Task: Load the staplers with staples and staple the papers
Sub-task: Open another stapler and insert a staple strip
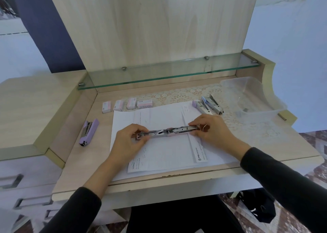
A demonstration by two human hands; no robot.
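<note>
A stapler (168, 131) lies swung fully open and flat, its metal inside facing up, over the white papers (164, 151) in the middle of the desk. My left hand (130, 140) grips its left end and my right hand (210, 128) grips its right end. A lilac stapler (88, 132) lies closed on the desk to the left of the papers. Two more staplers (208, 106) lie side by side past the papers' far right corner. Several small staple boxes (127, 104) stand in a row behind the papers.
A clear plastic tub (251, 94) sits at the back right on a lace mat (182, 94). A glass shelf (168, 73) runs along the back above the desk. A raised cabinet top (31, 105) borders the left side.
</note>
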